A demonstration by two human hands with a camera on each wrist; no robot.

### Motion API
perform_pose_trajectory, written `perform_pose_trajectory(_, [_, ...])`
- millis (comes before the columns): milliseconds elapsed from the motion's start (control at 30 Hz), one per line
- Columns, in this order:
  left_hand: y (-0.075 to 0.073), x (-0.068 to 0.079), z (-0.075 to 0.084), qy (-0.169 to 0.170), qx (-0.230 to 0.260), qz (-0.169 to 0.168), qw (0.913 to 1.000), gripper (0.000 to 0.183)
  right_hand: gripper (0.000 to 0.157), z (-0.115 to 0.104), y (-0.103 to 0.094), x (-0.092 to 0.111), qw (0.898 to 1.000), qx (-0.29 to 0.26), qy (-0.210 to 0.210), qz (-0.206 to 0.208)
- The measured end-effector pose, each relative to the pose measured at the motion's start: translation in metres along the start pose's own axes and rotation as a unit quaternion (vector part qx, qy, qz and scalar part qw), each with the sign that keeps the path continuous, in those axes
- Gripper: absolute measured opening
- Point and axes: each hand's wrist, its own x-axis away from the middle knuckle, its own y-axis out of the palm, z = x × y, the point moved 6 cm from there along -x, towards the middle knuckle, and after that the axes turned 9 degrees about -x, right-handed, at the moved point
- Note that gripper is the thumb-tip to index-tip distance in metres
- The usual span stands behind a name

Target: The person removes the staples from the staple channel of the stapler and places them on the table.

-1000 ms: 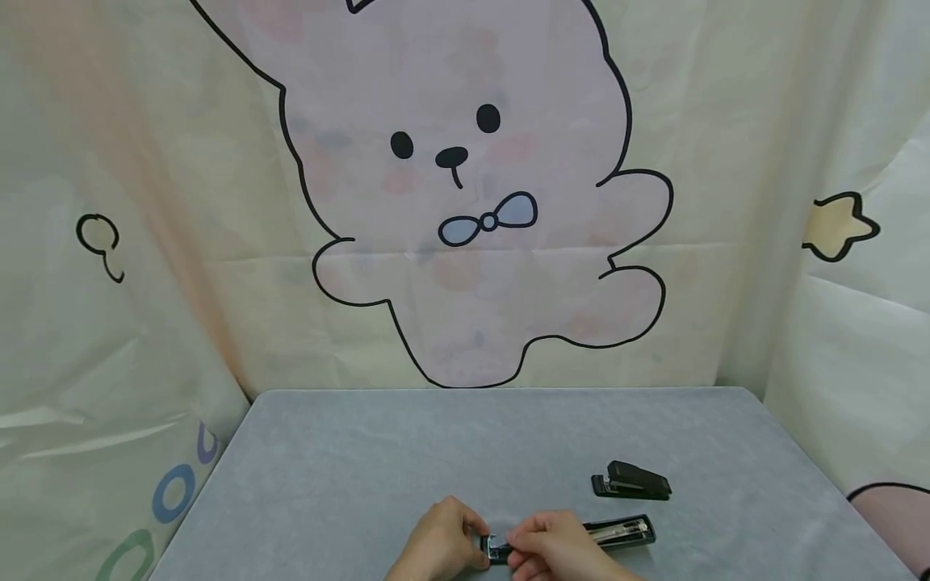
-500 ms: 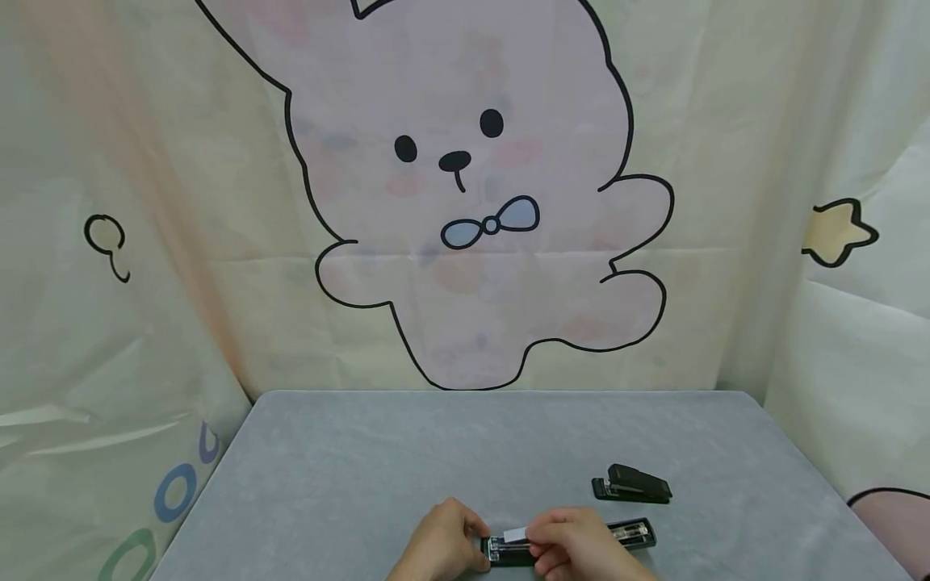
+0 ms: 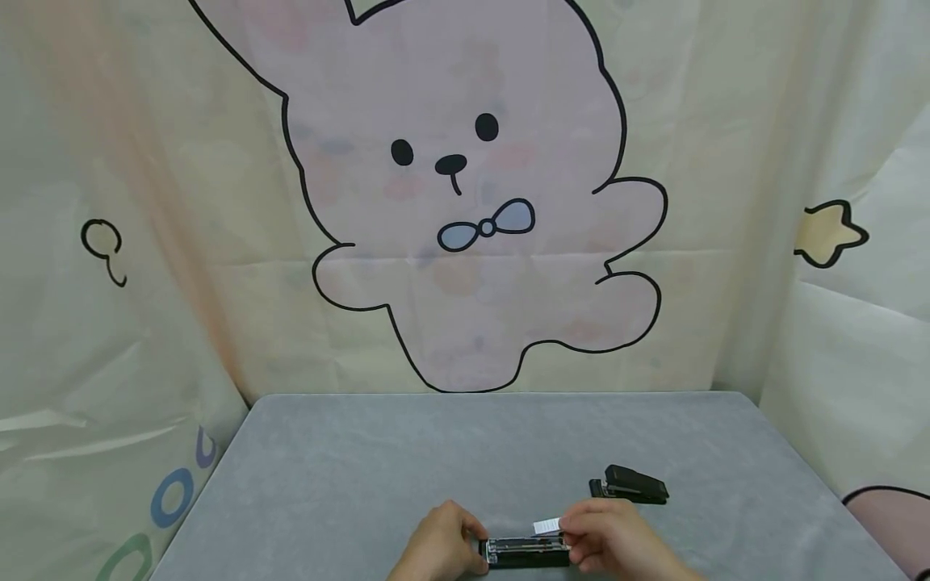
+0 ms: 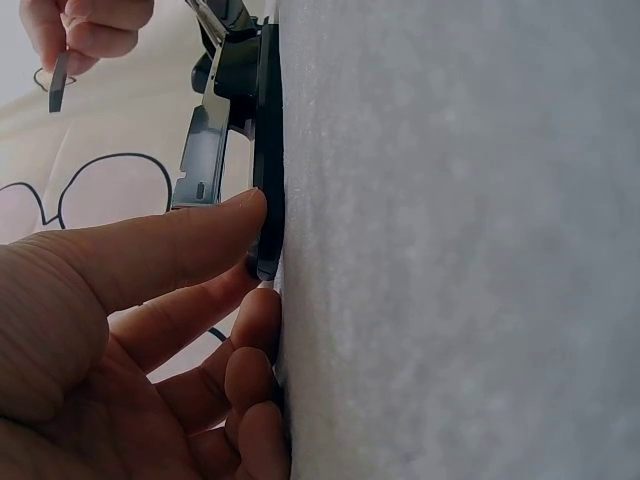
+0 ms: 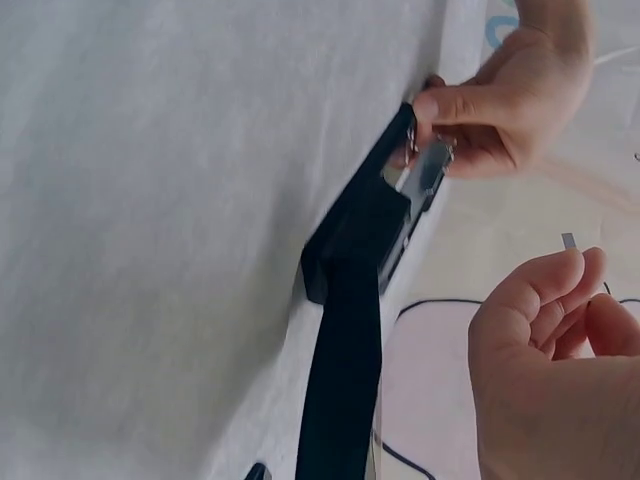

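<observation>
A black stapler [image 3: 529, 558] lies opened out on the table, its metal staple channel [image 4: 203, 155] exposed. My left hand [image 3: 441, 542] grips the stapler's front end, thumb on the base [image 4: 268, 140] and fingers on the other side. Between thumb and fingertips, my right hand [image 3: 621, 539] pinches a short silvery strip of staples [image 3: 546, 526]. That strip is held up off the stapler, toward the far side of its channel in the head view. The stapler's swung-back top arm [image 5: 340, 390] shows in the right wrist view; in the head view the right hand hides it.
A second black stapler [image 3: 634, 486] rests on the grey cloth-covered table [image 3: 363, 460], just beyond the right hand. Behind the table hangs a pale curtain [image 3: 697, 323] with a cartoon animal print.
My right hand has moved right along the stapler and lifted the staple strip, uncovering the channel. The left hand keeps its grip on the front end.
</observation>
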Motion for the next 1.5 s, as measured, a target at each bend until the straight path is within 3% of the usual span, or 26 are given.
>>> perform_pose_trajectory(233, [0.0, 0.0, 0.0, -0.009, 0.001, -0.005, 1.0, 0.023, 0.016, -0.012, -0.016, 0.011, 1.0, 0.011, -0.017, -0.012])
perform_pose_trajectory(700, [-0.002, 0.002, 0.004, 0.024, -0.01, 0.028, 0.9993, 0.026, 0.024, -0.025, -0.058, 0.032, 0.999, 0.025, -0.019, -0.01])
perform_pose_trajectory(967, [-0.001, 0.0, 0.002, 0.004, -0.011, 0.015, 0.9998, 0.025, 0.028, -0.032, -0.084, 0.046, 0.999, 0.035, -0.021, -0.019])
perform_pose_trajectory(1167, [0.0, -0.001, 0.003, -0.004, -0.004, -0.003, 1.0, 0.023, 0.032, -0.032, -0.106, 0.056, 0.999, 0.033, -0.006, -0.019])
perform_pose_trajectory(1500, [-0.001, 0.001, 0.004, 0.004, -0.003, 0.002, 1.0, 0.023, 0.037, -0.021, -0.152, 0.062, 0.999, 0.011, 0.019, -0.024])
